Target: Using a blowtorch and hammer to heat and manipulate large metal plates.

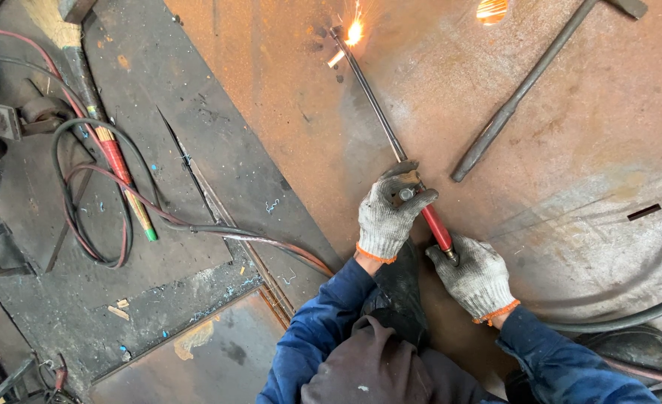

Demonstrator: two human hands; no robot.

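My right hand grips the rear of the one cutting torch's red handle; my left hand wraps it further up. Sparks fly at its tip near the rusty steel plate's far edge. One hammer lies right; two hoses coil left.

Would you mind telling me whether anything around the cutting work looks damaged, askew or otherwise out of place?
A broom lies flat on the dark floor plate with hoses looped across it. A long hammer lies loose on the rusty steel plate beside the sparking torch, which the left hand and right hand grip.
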